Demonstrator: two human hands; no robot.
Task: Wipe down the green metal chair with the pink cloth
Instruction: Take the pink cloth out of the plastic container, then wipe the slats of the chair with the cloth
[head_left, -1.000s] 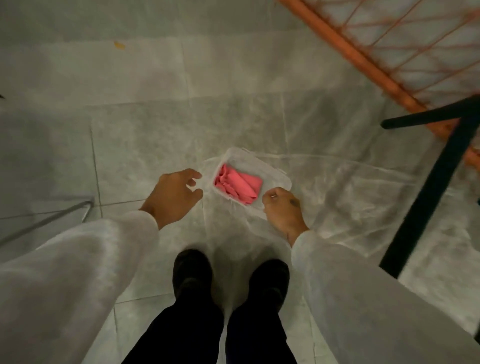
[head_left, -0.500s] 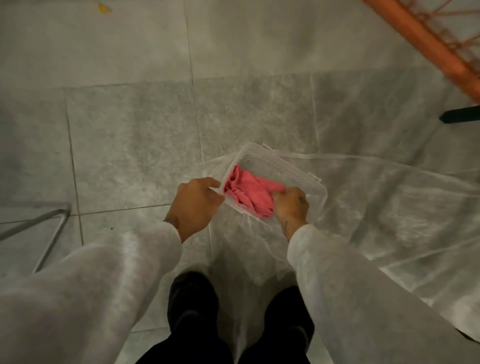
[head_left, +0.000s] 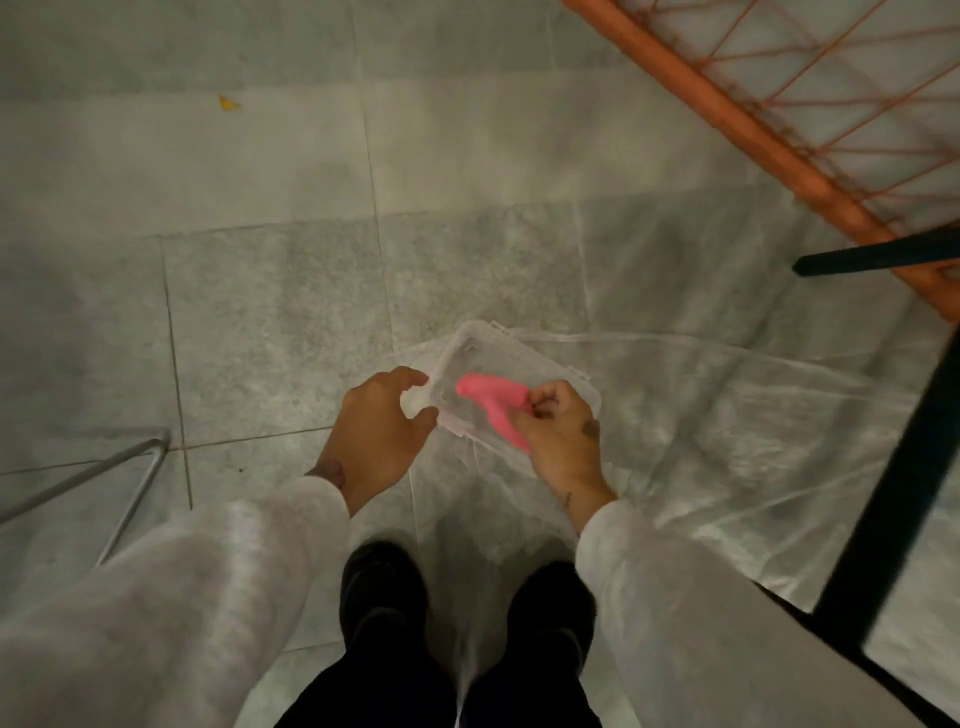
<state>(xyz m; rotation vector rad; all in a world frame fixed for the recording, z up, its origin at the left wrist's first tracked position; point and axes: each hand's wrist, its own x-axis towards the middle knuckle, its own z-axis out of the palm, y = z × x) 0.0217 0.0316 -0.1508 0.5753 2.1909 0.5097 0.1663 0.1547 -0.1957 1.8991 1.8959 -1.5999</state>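
Item 1: pink cloth (head_left: 492, 401). You have it in your right hand (head_left: 563, 441), bunched between the curled fingertips and the thumb. One lobe sticks out up and to the left of your fingers. A second strip trails down along the thumb side of the hand, crossing the near rim of the box. The cloth hangs over the box's open interior; whether its lower end touches the box cannot be told.

Item 2: clear plastic container (head_left: 467, 358). It is rectangular, lidless and set at a slant just ahead of your feet. Your left hand (head_left: 379, 431) grips its left end, with the forefinger curled over the corner and the thumb against the near rim.

Item 3: clear plastic sheet (head_left: 727, 441). It is spread and creased over the floor under the container, running off to your right.

Item 4: grey floor tiles (head_left: 260, 322). A small yellow scrap (head_left: 228, 103) lies far ahead on the left.

Item 5: orange metal lattice frame (head_left: 737, 119), at the upper right, well apart from both hands.

Item 6: dark bar (head_left: 904, 493), slanting down the right edge, with a dark crosspiece above it. The light is too dim to tell its colour.

Item 7: thin grey metal tube (head_left: 104, 473), bent at an angle, on the floor at your left.

Item 8: your black shoes (head_left: 382, 582), toes just behind the container, and pale sleeves on both arms.
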